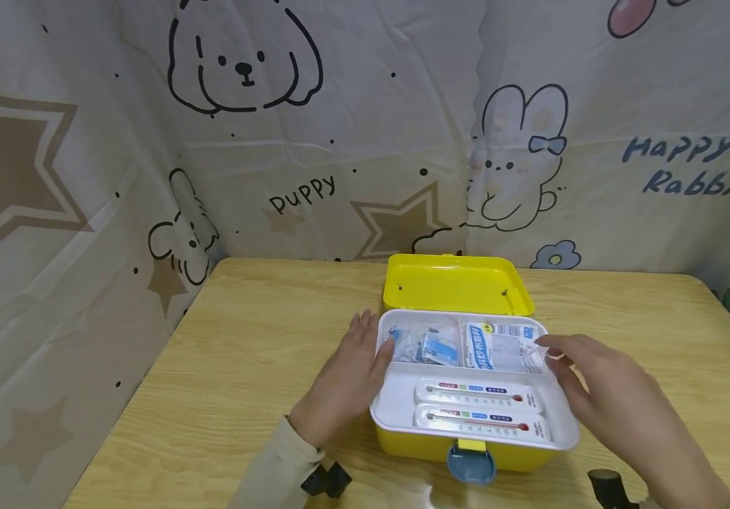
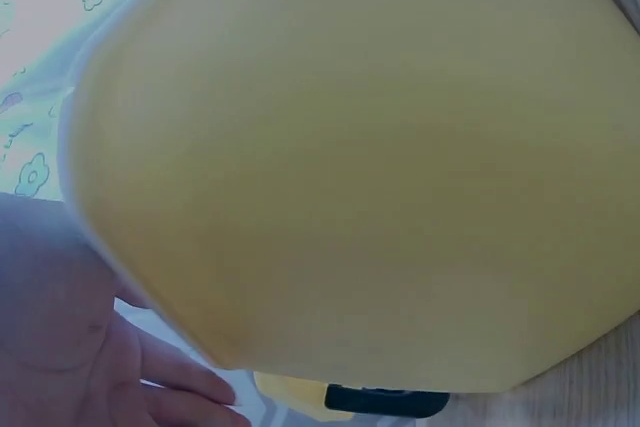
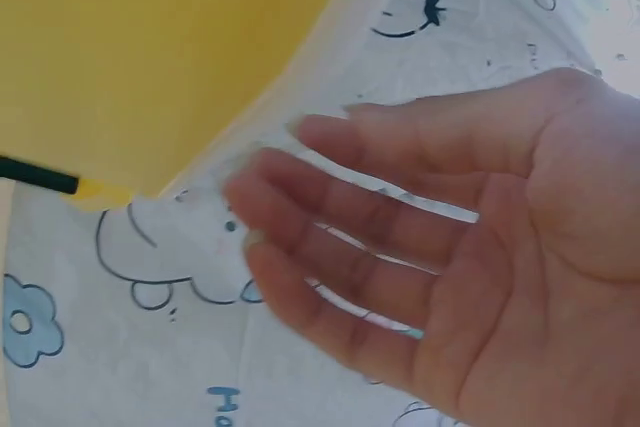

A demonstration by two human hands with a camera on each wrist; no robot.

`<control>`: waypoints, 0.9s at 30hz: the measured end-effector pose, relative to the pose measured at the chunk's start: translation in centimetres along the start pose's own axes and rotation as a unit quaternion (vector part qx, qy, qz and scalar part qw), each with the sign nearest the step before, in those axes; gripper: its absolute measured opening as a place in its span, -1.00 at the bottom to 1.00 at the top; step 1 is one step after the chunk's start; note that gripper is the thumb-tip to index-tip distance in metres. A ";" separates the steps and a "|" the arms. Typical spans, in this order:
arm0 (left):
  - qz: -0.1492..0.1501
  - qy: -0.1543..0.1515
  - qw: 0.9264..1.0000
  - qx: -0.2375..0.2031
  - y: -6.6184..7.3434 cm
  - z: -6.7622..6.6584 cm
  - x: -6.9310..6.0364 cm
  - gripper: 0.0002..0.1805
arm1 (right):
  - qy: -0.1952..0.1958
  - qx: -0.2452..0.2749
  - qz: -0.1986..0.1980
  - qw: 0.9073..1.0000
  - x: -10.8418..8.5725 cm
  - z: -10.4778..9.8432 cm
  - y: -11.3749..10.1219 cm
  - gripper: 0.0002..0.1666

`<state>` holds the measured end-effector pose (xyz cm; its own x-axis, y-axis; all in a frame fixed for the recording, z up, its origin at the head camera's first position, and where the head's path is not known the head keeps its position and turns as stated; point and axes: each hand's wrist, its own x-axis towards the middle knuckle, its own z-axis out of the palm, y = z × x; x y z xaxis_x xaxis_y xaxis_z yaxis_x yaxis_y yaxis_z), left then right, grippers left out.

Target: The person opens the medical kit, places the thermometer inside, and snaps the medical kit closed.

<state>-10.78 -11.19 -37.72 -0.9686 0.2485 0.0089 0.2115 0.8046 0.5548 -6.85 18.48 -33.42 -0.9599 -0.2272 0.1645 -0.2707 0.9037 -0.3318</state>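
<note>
A yellow plastic box [image 1: 415,447] stands on the table with its lid [image 1: 450,284] tipped back. Its white tray [image 1: 396,396] holds two thermometers [image 1: 482,423] in clear packs in the front compartment. Behind them, blue-and-white items in clear plastic [image 1: 437,348] lie on the left and a gauze packet [image 1: 504,346] on the right. My left hand [image 1: 353,367] rests along the tray's left rim, fingers straight. At the right rim, near the packet, is my right hand [image 1: 606,389], its fingers loosely bent. The right wrist view shows nothing in the right hand [image 3: 400,257].
A blue-grey latch [image 1: 471,463] hangs at the box's front. The wooden table [image 1: 263,318] extends to both sides of the box. Printed cloth [image 1: 365,106] hangs behind the table and at its left.
</note>
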 end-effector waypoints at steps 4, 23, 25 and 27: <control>0.009 0.013 1.000 -0.002 -0.2 -0.4 0.4 -0.26 | 0.039 0.010 -0.007 0.999 0.3 -0.1 1.0 -0.63; 0.030 0.009 0.996 -0.081 -0.1 -1.0 1.3 -0.24 | 0.045 0.054 0.018 0.997 1.9 0.9 3.2 -0.63; 0.019 0.008 0.996 -0.088 -0.3 -0.9 1.4 -0.24 | 0.037 0.067 0.024 0.997 2.0 1.2 3.5 -0.61; 0.009 0.008 0.996 -0.093 -0.5 -0.8 1.6 -0.23 | 0.031 0.078 0.030 0.996 2.1 1.5 3.7 -0.58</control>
<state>-12.50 -11.65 -37.27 -0.9673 0.2516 0.0317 0.2013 0.6856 0.6996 -10.03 20.82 -35.70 -0.9697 -0.1468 0.1952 -0.2252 0.8468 -0.4818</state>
